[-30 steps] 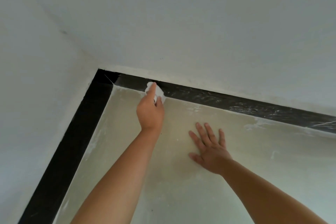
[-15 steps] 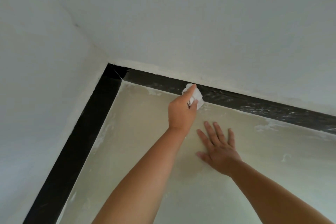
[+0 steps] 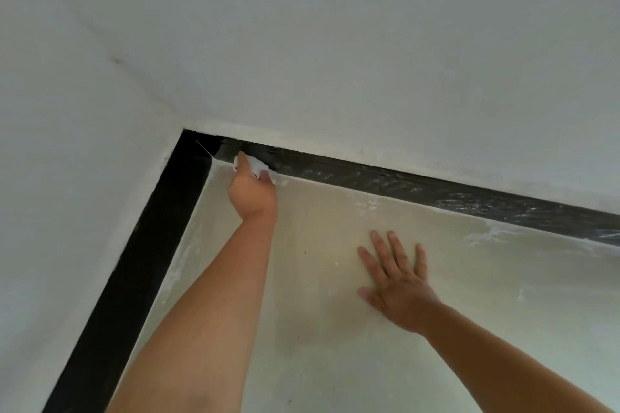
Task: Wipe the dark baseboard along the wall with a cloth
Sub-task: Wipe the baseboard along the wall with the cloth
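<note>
A pale cream floor [image 3: 335, 329] meets two white walls [image 3: 335, 43] in a corner, and a dark baseboard [image 3: 419, 186] runs along the foot of each wall. The stretch to the right of the corner is streaked with whitish smears. Near the corner, the left hand [image 3: 253, 193] holds a crumpled white cloth [image 3: 258, 165] and presses it against the baseboard of the far wall, just above the floor line; its grip is closed around the cloth, with a fingertip showing over the fabric. The right hand [image 3: 397, 285] lies flat on the floor, well apart from the baseboard, fingers straight and spread, palm down. Both forearms are bare.
</note>
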`<state>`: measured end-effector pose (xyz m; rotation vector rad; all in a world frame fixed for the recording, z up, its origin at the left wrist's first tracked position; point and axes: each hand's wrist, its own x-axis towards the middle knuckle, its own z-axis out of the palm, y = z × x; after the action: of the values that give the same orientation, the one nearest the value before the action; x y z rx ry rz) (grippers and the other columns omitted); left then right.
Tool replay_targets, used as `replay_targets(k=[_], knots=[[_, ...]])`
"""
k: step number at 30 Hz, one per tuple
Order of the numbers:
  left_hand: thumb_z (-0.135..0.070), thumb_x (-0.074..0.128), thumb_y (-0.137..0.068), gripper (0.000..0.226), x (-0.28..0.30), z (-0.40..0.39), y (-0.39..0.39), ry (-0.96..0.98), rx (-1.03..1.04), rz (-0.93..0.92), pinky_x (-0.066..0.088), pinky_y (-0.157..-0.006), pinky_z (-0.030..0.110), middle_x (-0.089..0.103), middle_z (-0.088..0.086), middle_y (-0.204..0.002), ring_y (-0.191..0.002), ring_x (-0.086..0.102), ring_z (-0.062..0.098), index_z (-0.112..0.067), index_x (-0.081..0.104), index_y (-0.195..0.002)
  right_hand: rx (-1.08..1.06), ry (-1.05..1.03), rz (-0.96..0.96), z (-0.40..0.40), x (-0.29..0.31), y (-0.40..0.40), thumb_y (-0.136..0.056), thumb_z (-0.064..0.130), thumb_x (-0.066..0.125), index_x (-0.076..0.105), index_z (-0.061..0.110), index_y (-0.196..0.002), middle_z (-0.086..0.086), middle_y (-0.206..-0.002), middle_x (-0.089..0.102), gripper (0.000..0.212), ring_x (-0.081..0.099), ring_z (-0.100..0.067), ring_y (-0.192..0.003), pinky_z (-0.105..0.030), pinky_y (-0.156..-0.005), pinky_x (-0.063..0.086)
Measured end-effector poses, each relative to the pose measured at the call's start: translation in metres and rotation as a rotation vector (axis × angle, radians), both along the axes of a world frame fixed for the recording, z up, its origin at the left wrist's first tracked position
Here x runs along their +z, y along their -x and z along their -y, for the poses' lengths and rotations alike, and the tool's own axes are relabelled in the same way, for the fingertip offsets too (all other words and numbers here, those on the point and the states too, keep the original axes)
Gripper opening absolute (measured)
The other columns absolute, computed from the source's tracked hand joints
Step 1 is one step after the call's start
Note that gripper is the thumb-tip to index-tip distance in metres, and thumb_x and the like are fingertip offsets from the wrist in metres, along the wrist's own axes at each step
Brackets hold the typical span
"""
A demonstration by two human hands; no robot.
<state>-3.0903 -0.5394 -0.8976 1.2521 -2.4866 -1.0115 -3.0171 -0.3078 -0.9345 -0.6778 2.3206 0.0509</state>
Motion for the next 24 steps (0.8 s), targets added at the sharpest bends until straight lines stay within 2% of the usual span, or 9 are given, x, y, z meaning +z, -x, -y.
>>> replay_targets(k=[3, 6, 9, 11, 15, 17, 20, 22, 24], knots=[[-0.009, 0.050, -0.090, 0.054, 0.001, -0.017, 0.006, -0.107, 0.059, -0.037, 0.040, -0.086, 0.027, 0.060, 0.024, -0.112, -0.104, 0.057, 0.034, -0.010, 0.029, -0.140, 0.003, -0.003, -0.002, -0.001, 0.000, 0.000, -0.094, 0.053, 0.018, -0.018, 0.029, -0.142, -0.004, -0.121, -0.051, 0.065, -0.039, -0.033, -0.127, -0.051, -0.101, -0.024], [-0.008, 0.053, -0.089, 0.053, 0.002, -0.047, -0.003, -0.149, 0.022, -0.087, 0.033, -0.075, 0.016, 0.060, 0.022, -0.116, -0.101, 0.057, 0.029, -0.009, 0.034, -0.138, 0.011, 0.000, -0.006, -0.001, 0.000, 0.000, -0.094, 0.053, 0.018, -0.018, 0.029, -0.142, -0.003, -0.122, -0.051, 0.065, -0.040, -0.032, -0.126, -0.051, -0.101, -0.024], [-0.007, 0.053, -0.088, 0.051, 0.003, -0.090, -0.024, -0.183, -0.246, -0.121, 0.032, -0.074, 0.016, 0.062, 0.022, -0.112, -0.096, 0.058, 0.024, -0.010, 0.037, -0.137, 0.009, 0.001, 0.025, -0.001, 0.002, 0.001, -0.094, 0.052, 0.019, -0.018, 0.029, -0.142, 0.003, -0.124, -0.050, 0.065, -0.037, -0.026, -0.131, -0.053, -0.103, -0.022], [-0.008, 0.054, -0.087, 0.050, 0.003, -0.111, -0.039, -0.177, -0.447, -0.126, 0.033, -0.078, 0.021, 0.062, 0.024, -0.110, -0.097, 0.059, 0.030, -0.011, 0.039, -0.135, 0.016, 0.006, 0.038, -0.001, 0.003, 0.001, -0.094, 0.052, 0.019, -0.018, 0.028, -0.142, 0.003, -0.131, -0.047, 0.065, -0.041, -0.022, -0.126, -0.053, -0.103, -0.022], [-0.006, 0.054, -0.087, 0.049, 0.008, -0.094, -0.044, -0.160, -0.276, -0.173, 0.035, -0.084, 0.020, 0.059, 0.021, -0.120, -0.108, 0.056, 0.032, -0.010, 0.040, -0.135, 0.021, 0.042, 0.040, -0.004, 0.007, 0.005, -0.095, 0.049, 0.024, -0.013, 0.029, -0.144, 0.000, -0.146, -0.036, 0.065, -0.033, -0.025, -0.133, -0.052, -0.106, -0.019], [-0.005, 0.054, -0.087, 0.050, 0.010, -0.072, -0.041, -0.103, -0.219, -0.194, 0.036, -0.084, 0.021, 0.060, 0.021, -0.117, -0.106, 0.057, 0.032, -0.010, 0.040, -0.135, 0.023, 0.086, 0.019, -0.008, 0.010, 0.007, -0.095, 0.046, 0.027, -0.007, 0.029, -0.145, -0.001, -0.149, -0.031, 0.063, -0.030, -0.023, -0.135, -0.049, -0.108, -0.017], [-0.006, 0.055, -0.087, 0.052, 0.012, -0.051, -0.030, -0.036, -0.144, -0.229, 0.034, -0.079, 0.020, 0.062, 0.023, -0.106, -0.098, 0.058, 0.032, -0.010, 0.038, -0.136, -0.041, 0.119, -0.055, -0.026, 0.013, 0.003, -0.095, 0.046, 0.028, -0.003, 0.027, -0.145, -0.003, -0.148, -0.031, 0.062, -0.034, -0.019, -0.131, -0.035, -0.108, -0.018], [-0.006, 0.055, -0.087, 0.054, 0.011, -0.054, -0.022, -0.074, -0.111, -0.251, 0.032, -0.081, 0.019, 0.061, 0.022, -0.110, -0.101, 0.057, 0.031, -0.011, 0.036, -0.137, -0.118, 0.074, -0.091, -0.045, 0.016, -0.007, -0.086, 0.062, 0.007, -0.007, 0.030, -0.144, -0.001, -0.137, -0.042, 0.067, -0.041, -0.021, -0.125, -0.035, -0.105, -0.021], [-0.006, 0.056, -0.086, 0.055, 0.009, -0.064, -0.021, -0.126, -0.087, -0.282, 0.032, -0.082, 0.016, 0.060, 0.020, -0.114, -0.104, 0.057, 0.030, -0.010, 0.035, -0.137, -0.204, 0.019, -0.086, -0.062, 0.020, -0.021, -0.055, 0.075, -0.030, -0.017, 0.034, -0.139, 0.000, -0.125, -0.049, 0.094, -0.049, -0.022, -0.115, -0.042, -0.108, -0.017]])
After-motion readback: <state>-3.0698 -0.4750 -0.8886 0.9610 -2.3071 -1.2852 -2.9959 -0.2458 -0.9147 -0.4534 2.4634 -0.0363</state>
